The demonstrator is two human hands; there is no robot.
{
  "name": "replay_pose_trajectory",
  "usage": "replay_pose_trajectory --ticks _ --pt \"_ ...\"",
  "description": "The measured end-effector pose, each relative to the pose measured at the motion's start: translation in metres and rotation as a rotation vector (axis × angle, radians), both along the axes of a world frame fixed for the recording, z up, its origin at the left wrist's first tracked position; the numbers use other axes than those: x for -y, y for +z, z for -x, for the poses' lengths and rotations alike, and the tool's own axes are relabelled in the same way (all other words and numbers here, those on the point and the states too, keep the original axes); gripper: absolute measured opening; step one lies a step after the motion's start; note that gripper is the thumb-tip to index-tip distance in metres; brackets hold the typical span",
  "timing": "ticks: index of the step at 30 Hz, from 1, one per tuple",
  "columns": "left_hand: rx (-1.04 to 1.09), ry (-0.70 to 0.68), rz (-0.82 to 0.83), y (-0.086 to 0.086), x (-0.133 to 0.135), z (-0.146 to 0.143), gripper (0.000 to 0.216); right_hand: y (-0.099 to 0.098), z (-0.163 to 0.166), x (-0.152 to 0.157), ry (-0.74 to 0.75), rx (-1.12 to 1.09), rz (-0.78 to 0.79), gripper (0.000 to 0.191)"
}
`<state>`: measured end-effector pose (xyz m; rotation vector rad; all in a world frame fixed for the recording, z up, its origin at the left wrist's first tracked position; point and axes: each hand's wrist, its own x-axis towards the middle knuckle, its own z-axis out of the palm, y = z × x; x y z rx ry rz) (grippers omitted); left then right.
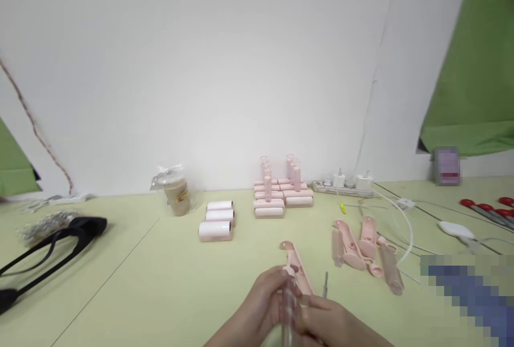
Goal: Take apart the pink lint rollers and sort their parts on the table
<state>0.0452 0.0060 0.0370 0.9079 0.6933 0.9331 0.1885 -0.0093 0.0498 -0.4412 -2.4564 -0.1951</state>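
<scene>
Near the front edge of the view, my left hand (263, 294) and my right hand (327, 317) both close round a clear, pinkish lint-roller tube (288, 304). It stands roughly upright, with a pale pink piece at its upper end under my left thumb. My right fingers wrap its side, and its lower end runs out of the frame. Just behind my hands lies a pink plastic lint-roller handle (300, 266), partly hidden by them. A thin grey metal tool (325, 284), perhaps a screwdriver bit, rests beside it.
White adhesive rolls (215, 230) lie left of centre, near a bagged drink cup (177, 194). Assembled pink rollers (268, 203) are grouped by the wall. Loose pink handles (353, 248) and a clear cover (391, 269) lie right, near cables and a power strip (341, 189). Black straps (80, 234) lie left.
</scene>
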Motion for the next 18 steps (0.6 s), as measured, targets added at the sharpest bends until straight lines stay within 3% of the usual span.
replay_pose_trajectory --ticks 3,5,7,10,13,16,18 --pt "-0.264 0.049 -0.135 -0.004 0.001 0.003 0.031 0.008 0.001 0.005 0.088 -0.118 0.218 0.035" --pt "-0.443 0.053 -0.280 -0.004 0.001 0.007 0.027 0.016 0.003 0.009 0.194 -0.112 0.277 0.036" --pt "-0.520 0.053 -0.387 -0.003 0.002 0.010 0.020 0.022 0.007 0.012 0.167 -0.065 0.309 0.034" --pt "-0.466 0.013 -0.421 -0.005 0.001 0.011 0.022 0.020 0.012 0.010 0.091 -0.053 0.191 0.031" --pt "-0.458 0.019 -0.412 -0.009 0.000 0.011 0.024 0.015 0.011 0.003 0.146 -0.085 0.065 0.028" --pt "-0.584 -0.008 -0.435 -0.010 0.002 0.011 0.008 0.015 0.006 -0.006 0.073 -0.109 0.058 0.015" --pt "-0.608 -0.102 -0.405 -0.006 0.005 0.011 0.003 0.017 0.001 -0.010 -0.043 -0.058 0.118 0.024"
